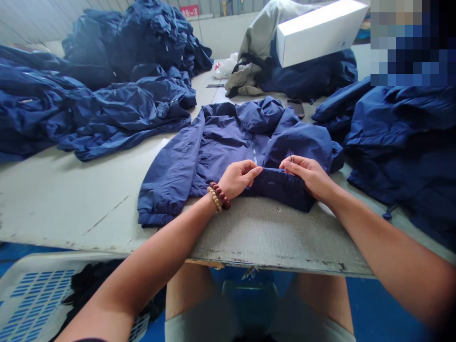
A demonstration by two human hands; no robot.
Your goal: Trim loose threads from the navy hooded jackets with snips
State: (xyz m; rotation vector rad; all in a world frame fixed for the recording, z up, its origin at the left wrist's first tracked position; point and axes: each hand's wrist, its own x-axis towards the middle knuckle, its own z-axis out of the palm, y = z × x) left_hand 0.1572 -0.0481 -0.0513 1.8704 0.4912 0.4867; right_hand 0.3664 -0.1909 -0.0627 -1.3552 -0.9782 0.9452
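A navy blue jacket (pixel 221 147) lies spread on the table before me, its zipper running down the middle and one sleeve stretched out at the left. My left hand (pixel 238 178), with two bead bracelets at the wrist, pinches the turned-up lower edge between thumb and fingers. Further right along that same edge, my right hand (pixel 306 175) is closed, its fingertips at the fabric. A thin dark pointed tool (pixel 290 156) sticks up from its fingers; most of it is hidden, so its exact kind does not show. The folded hem hangs between both hands.
Heaps of navy garments (pixel 135 47) cover the table's left and back, with more navy garments (pixel 399 128) at right. A white box (pixel 320 31) rests on a cloth pile. A dark phone-like object (pixel 296 108) lies behind the jacket. A white basket (pixel 39 289) stands below left.
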